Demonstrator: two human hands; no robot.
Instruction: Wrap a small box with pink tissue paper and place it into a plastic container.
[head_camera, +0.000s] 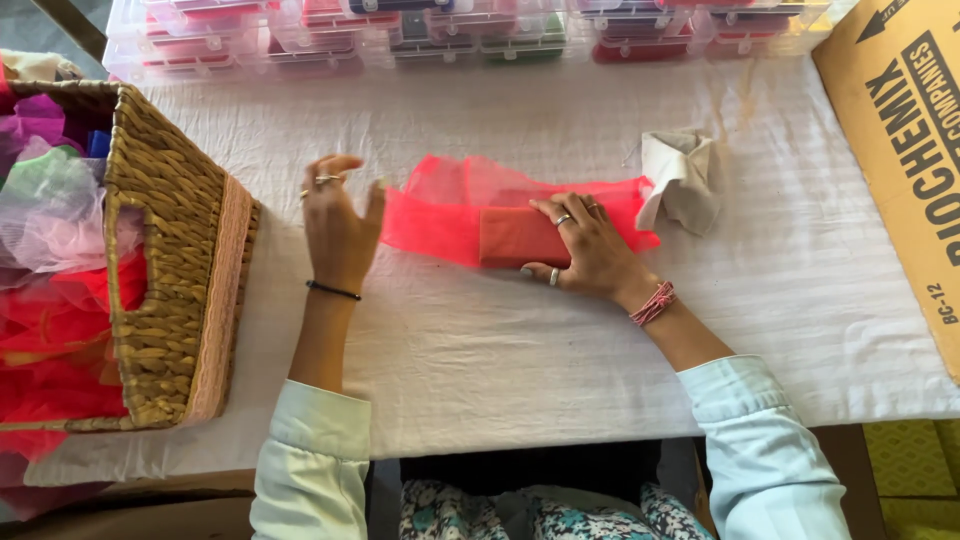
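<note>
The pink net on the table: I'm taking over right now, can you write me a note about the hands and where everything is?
Right hand: flat, pressing a red block wrapped in the pink net fabric.
Left hand: open, raised just left of the net, holding nothing.
Things: the net lies mid-table on the white cloth; a crumpled beige cloth sits at its right end; the wicker basket at left holds more coloured net.
Done: net is folded over the block.
Left: the net's left end lies loose and spread.
</note>
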